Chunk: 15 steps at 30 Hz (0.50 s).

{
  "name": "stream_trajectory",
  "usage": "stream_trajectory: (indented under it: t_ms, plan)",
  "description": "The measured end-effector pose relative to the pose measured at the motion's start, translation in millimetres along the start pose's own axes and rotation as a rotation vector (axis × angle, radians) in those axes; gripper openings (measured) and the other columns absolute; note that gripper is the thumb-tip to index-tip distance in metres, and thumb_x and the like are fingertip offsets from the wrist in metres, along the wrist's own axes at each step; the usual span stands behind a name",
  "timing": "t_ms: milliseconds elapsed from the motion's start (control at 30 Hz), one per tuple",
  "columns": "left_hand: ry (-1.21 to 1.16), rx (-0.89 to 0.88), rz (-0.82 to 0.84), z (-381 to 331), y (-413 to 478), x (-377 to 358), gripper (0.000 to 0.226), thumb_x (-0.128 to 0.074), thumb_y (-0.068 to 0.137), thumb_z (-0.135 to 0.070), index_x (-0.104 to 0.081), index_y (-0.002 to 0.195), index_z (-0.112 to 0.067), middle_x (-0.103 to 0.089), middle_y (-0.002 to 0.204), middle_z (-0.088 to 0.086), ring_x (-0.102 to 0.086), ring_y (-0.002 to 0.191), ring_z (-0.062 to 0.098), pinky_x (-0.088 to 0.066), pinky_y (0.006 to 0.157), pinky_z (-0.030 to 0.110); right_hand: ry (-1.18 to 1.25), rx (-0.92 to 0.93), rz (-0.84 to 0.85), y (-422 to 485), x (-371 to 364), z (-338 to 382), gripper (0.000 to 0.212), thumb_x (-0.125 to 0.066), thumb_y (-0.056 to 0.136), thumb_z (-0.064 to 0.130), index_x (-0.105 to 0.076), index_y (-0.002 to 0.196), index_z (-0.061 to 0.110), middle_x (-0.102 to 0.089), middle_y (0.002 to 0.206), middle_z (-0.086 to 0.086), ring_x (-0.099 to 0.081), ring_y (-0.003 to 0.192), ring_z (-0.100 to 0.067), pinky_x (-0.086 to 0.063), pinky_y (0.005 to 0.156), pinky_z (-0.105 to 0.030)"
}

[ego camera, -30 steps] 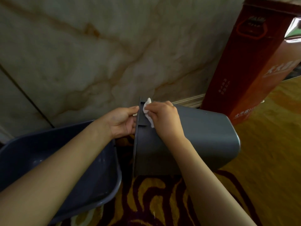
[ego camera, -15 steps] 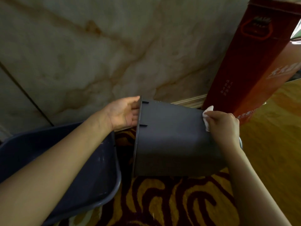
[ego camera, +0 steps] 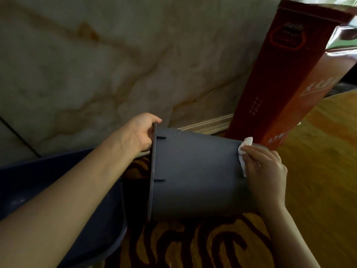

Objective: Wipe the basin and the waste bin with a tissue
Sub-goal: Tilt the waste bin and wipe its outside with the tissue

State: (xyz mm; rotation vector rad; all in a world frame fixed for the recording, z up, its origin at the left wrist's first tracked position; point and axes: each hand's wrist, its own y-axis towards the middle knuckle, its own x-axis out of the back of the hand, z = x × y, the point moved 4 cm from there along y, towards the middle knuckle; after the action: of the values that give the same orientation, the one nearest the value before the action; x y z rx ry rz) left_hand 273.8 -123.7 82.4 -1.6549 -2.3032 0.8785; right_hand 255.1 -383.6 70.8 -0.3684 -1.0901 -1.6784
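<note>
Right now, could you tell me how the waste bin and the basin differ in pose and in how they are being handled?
The waste bin lies tipped on its side, rim toward the left; the basin sits mouth-up on the carpet. The bin is held at its rim by the left hand while the right hand presses a tissue near its base; no hand grips the basin. Both look like dark grey-blue plastic.

Behind: marbled beige wall (ego camera: pixel 100 60) with pale skirting (ego camera: pixel 210 123) along its foot. Right: tall red carton (ego camera: pixel 280 78), printed, leaning against that wall. Underfoot: patterned carpet (ego camera: pixel 193 246), gold and dark red swirls.
</note>
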Motion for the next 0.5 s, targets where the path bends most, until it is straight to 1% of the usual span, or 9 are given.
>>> stream_trajectory:
  t_ms: [67, 100, 133, 200, 300, 333, 400, 500]
  plan:
    - [-0.046, -0.004, 0.053, 3, -8, -2, 0.024, -0.041, 0.094, -0.014, -0.053, 0.077, -0.002, -0.062, 0.056, 0.01, -0.062, 0.043, 0.019, -0.051, 0.04, 0.024, 0.074, 0.008, -0.067, -2, 3, 15, 0.02, -0.06, 0.086, 0.003, -0.068, 0.104, 0.003, -0.07, 0.104, -0.013, -0.057, 0.096, -0.024, -0.036, 0.077, -0.025]
    - [-0.062, -0.007, 0.086, 4, -11, -3, 0.026, -0.042, 0.094, -0.017, -0.054, 0.078, -0.001, -0.064, 0.055, 0.01, -0.063, 0.045, 0.019, -0.052, 0.042, 0.024, 0.12, 0.019, -0.096, -1, 3, 26, 0.02, -0.061, 0.085, 0.003, -0.068, 0.104, 0.002, -0.07, 0.103, -0.013, -0.057, 0.095, -0.023, -0.036, 0.078, -0.023]
    - [-0.067, -0.014, 0.12, 5, -14, -4, 0.029, -0.042, 0.094, -0.021, -0.056, 0.078, -0.001, -0.065, 0.058, 0.009, -0.064, 0.05, 0.02, -0.053, 0.045, 0.023, 0.17, 0.041, -0.117, 0, 1, 41, 0.02, -0.062, 0.084, 0.002, -0.068, 0.103, 0.003, -0.07, 0.103, -0.012, -0.057, 0.094, -0.022, -0.035, 0.079, -0.019]
    - [-0.077, -0.039, 0.195, 6, -17, -6, 0.037, -0.04, 0.095, -0.028, -0.059, 0.079, 0.0, -0.068, 0.063, 0.01, -0.066, 0.055, 0.02, -0.054, 0.05, 0.024, 0.26, 0.136, -0.112, 1, -9, 76, 0.019, -0.064, 0.082, 0.0, -0.069, 0.101, 0.003, -0.071, 0.101, -0.01, -0.057, 0.092, -0.021, -0.035, 0.077, -0.014]
    - [-0.16, -0.074, 0.265, 7, -18, -7, 0.042, -0.037, 0.096, -0.033, -0.06, 0.078, -0.003, -0.068, 0.053, 0.009, -0.066, 0.046, 0.017, -0.054, 0.045, 0.021, 0.361, 0.326, -0.026, -7, -33, 127, 0.018, -0.064, 0.079, 0.001, -0.07, 0.096, 0.002, -0.071, 0.098, -0.012, -0.057, 0.087, -0.028, -0.039, 0.074, -0.022]
    - [-0.202, -0.081, 0.268, 8, -17, -6, 0.041, -0.036, 0.096, -0.033, -0.059, 0.078, -0.004, -0.067, 0.05, 0.007, -0.065, 0.043, 0.016, -0.052, 0.043, 0.018, 0.375, 0.356, -0.006, -12, -42, 137, 0.017, -0.063, 0.079, 0.002, -0.069, 0.095, 0.001, -0.07, 0.099, -0.014, -0.057, 0.087, -0.03, -0.04, 0.076, -0.025]
    - [-0.237, -0.09, 0.257, 12, -14, 1, 0.04, -0.036, 0.096, -0.034, -0.059, 0.079, -0.006, -0.065, 0.049, 0.005, -0.064, 0.043, 0.013, -0.051, 0.044, 0.017, 0.38, 0.357, 0.008, -20, -56, 143, 0.019, -0.062, 0.081, 0.003, -0.068, 0.099, 0.001, -0.069, 0.104, -0.014, -0.055, 0.089, -0.031, -0.044, 0.08, -0.031]
    - [-0.191, -0.093, 0.24, 21, -11, 13, 0.042, -0.036, 0.096, -0.035, -0.062, 0.086, -0.003, -0.072, 0.059, 0.008, -0.07, 0.052, 0.016, -0.057, 0.05, 0.023, 0.346, 0.339, -0.012, -23, -67, 130, 0.02, -0.062, 0.083, 0.004, -0.068, 0.102, 0.004, -0.069, 0.106, -0.01, -0.055, 0.089, -0.029, -0.048, 0.078, -0.035]
